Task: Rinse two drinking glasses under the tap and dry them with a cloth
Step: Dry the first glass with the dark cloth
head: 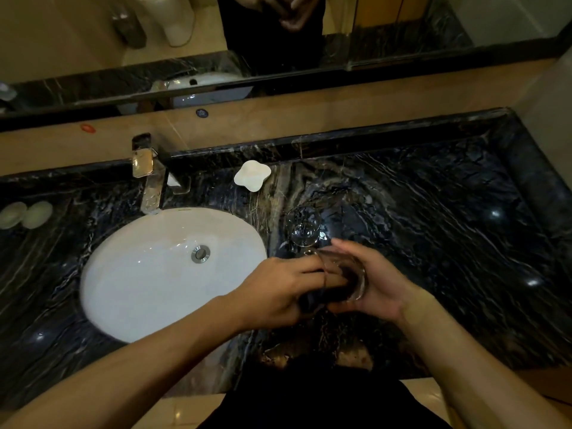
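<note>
Held glass (346, 275): lying on its side above the desk (433, 212), just right of the basin (148, 274) and toward the near edge. Its long axis runs roughly left to right, mouth to the left, base to the right.

Right hand (380, 280): cupped round the base end, fingers curled over the far side, gripping the glass.

Left hand (278, 289): closed on a dark cloth (315, 300), with fingers and cloth pushed into the mouth. The cloth's tail shows below the knuckles.

Second glass (303, 226): upright on the desk, just beyond the hands toward the back edge, touched by neither hand. Wet or dry cannot be told.

Assessment: drying of the inside is in hand. The wiping turn depends on the mouth facing the left hand along that axis, so the right hand should hold the base steady. The standing glass sits close to the right fingertips; knock risk.
</note>
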`<state>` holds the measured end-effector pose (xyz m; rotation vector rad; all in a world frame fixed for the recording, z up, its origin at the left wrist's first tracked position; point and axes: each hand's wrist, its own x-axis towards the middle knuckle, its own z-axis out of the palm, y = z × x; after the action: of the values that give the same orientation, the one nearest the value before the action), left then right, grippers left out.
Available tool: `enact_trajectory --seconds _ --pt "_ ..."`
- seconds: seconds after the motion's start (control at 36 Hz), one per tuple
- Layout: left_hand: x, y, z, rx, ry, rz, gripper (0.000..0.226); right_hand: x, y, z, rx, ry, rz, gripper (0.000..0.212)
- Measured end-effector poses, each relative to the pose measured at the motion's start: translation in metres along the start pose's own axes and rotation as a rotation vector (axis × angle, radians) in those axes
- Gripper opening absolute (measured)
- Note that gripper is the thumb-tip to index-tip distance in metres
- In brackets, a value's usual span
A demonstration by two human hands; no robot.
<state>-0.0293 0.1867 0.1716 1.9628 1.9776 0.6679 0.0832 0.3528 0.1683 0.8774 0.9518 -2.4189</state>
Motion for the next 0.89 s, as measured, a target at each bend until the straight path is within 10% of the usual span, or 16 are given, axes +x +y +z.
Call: enact_trajectory --seconds 0.14,0.28,0.44,0.67,0.89 --pt "0.009 0.012 -0.005 -0.822 0.199 -0.645 0.044 0.003 0.021 0.004 -0.267 0.175 -0.53 0.026" --pt "0.012 0.017 -0.005 -1.175 0.167 -0.81 0.039 0.01 0.022 0.002 -0.413 0.262 -0.696 0.032" --pt "0.013 0.024 -0.002 -0.885 0.124 -0.65 0.054 0.002 0.012 0.008 -0.263 0.303 -0.456 0.043" --pt "0.002 0.007 -0.011 -0.163 -0.123 -0.016 0.06 -0.012 0.003 0.003 -0.147 0.014 0.124 0.048" --pt "0.001 0.005 -0.016 -0.523 -0.05 -0.461 0.05 -0.016 0.005 -0.012 -0.782 -0.02 -0.367 0.086"
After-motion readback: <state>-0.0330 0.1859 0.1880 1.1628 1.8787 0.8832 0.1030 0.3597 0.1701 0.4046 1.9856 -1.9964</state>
